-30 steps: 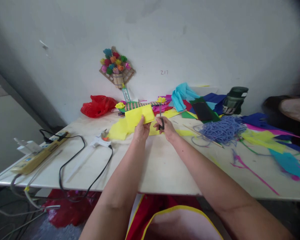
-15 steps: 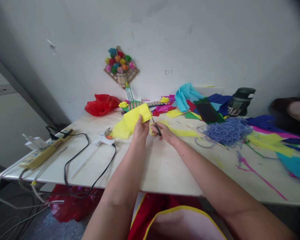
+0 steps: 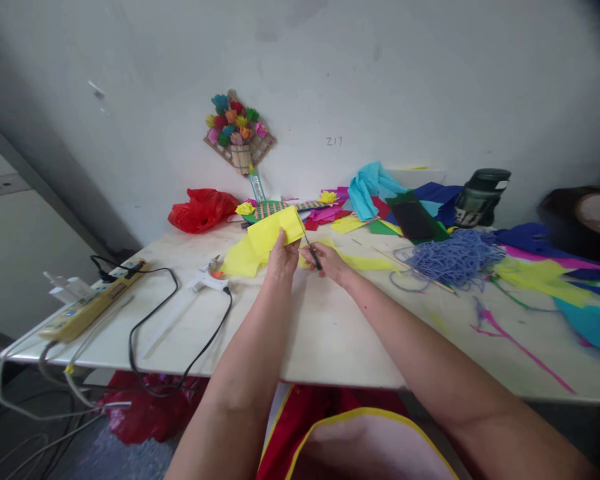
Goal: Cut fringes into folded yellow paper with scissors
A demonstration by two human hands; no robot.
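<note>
My left hand [image 3: 282, 257] pinches a folded sheet of yellow paper [image 3: 270, 233] and holds it up over the white table [image 3: 325, 333]. My right hand [image 3: 327, 259] grips a pair of small dark-handled scissors [image 3: 310, 248], whose blades point up and left into the right edge of the yellow paper. More yellow paper [image 3: 240, 260] trails down from the sheet onto the table at the left.
A white glue gun [image 3: 207, 280] with a black cord lies left of my hands, beside a yellow power strip [image 3: 87, 307]. Coloured paper scraps, a bundle of blue cord [image 3: 453, 257], a dark green jar [image 3: 480, 197] and a red bag [image 3: 203, 208] lie along the back.
The scissors tilted from pointing straight up to leaning left against the yellow paper's edge. Both hands stayed close together over the same spot.
</note>
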